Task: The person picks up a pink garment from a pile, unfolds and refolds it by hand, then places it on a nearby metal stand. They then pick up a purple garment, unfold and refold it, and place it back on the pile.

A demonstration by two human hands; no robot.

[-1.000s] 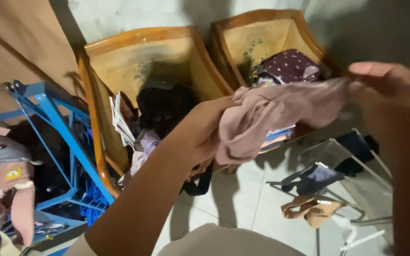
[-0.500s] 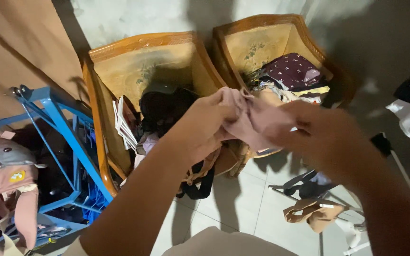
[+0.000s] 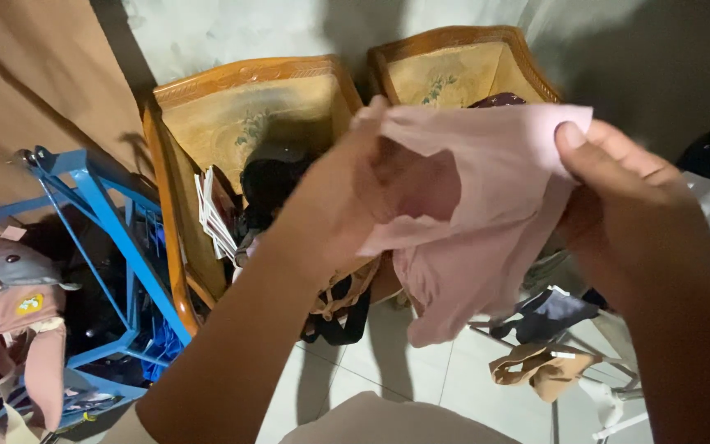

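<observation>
**Pink cloth held open between both hands**

My left hand (image 3: 347, 197) grips the upper left edge of a pink cloth (image 3: 478, 205), fingers closed on the fabric. My right hand (image 3: 618, 197) pinches the upper right corner, thumb pressed on the front face. The cloth is stretched between the two hands in the air, above the floor (image 3: 421, 362) and in front of two wooden chairs. Its lower part hangs loose in folds toward the floor.

The left chair (image 3: 248, 99) sits behind my left hand and carries a dark item and a stack of white sheets (image 3: 211, 218) at its edge. The right chair (image 3: 454, 70) stands just beside it, mostly covered by the cloth. A blue metal frame (image 3: 100, 222) stands left of the chairs, with a pink bag (image 3: 10, 304) at the far left. Below my right hand, a brown garment (image 3: 540, 366) lies on a rack near the floor.
</observation>
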